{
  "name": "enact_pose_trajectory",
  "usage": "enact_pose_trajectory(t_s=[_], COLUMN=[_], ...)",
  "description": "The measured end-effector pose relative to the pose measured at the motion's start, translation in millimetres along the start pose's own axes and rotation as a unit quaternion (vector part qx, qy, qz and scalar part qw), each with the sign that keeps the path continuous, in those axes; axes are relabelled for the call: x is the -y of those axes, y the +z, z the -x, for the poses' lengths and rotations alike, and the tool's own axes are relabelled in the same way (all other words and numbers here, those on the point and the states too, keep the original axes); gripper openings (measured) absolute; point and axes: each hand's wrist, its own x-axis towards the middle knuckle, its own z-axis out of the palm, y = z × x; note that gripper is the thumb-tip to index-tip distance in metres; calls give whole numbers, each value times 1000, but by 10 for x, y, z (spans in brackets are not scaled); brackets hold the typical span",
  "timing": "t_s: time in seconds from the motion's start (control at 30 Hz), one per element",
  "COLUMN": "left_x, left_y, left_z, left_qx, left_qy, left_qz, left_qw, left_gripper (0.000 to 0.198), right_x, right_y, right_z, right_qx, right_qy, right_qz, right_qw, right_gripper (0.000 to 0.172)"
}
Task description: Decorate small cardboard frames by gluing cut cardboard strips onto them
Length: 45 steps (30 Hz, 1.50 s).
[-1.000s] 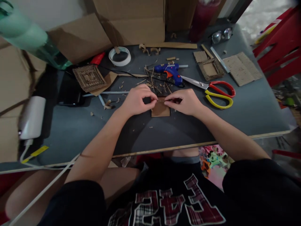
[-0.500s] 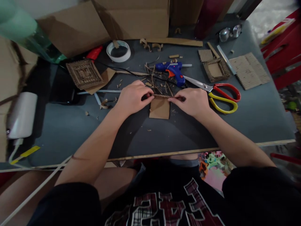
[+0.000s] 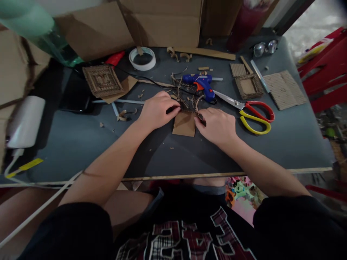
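Observation:
A small flat piece of brown cardboard (image 3: 184, 125) lies on the table between my hands. Along its far edge runs a narrow corrugated cardboard strip (image 3: 197, 104), whose loose end curves upward near the right corner. My left hand (image 3: 157, 111) pinches the strip at the far left corner. At the right corner, the thumb and finger of my right hand (image 3: 218, 125) are closed on the strip where it bends; the fingertips are partly hidden. Just beyond lie a blue glue gun (image 3: 204, 85) and thin cardboard scraps (image 3: 177, 94).
Scissors (image 3: 256, 117) with red and yellow handles lie right of my right hand. Farther off are a tape roll (image 3: 154, 61), a small cardboard tray (image 3: 248, 86), a ribbed cardboard sheet (image 3: 284, 90), glasses (image 3: 265, 48) and a square woven-looking cardboard piece (image 3: 102, 81). A white power bank (image 3: 26, 122) sits left.
My right hand has moved slightly down and turned at the right corner. The strip's end, straight between my hands before, now stands curved upward. My left hand keeps its pinch.

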Motion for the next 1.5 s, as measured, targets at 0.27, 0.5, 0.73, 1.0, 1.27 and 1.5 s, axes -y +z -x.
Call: enact_pose_trajectory(t_s=[0.27,0.5,0.73,1.0,1.27,1.5], left_x=[-34,-93,-79,-3,-34,-196], left_y=[-29,-99,-91,-38,-40,-145], left_z=[-21,-18,-34,-47,-43,-40], left_qx=[-65,-30,8,21,26,-5], left_qy=[-12,69,89,67,20,-81], left_qz=[24,36,54,42,77,242], left_qw=[998,997,995,997,996,967], left_gripper=[30,24,34,21,20,17], right_x=[-17,-32,-43,-91,-104,-131], right_y=[22,33,36,119,114,139], right_z=[-19,-61,-64,-75,-80,-78], right_qx=[-53,-7,-1,-28,-54,-146], right_qy=[-35,-56,-37,-21,-80,-157], right_qz=[5,-15,-31,-14,-33,-31], right_qw=[998,998,999,999,995,976], right_gripper=[24,27,24,17,23,27])
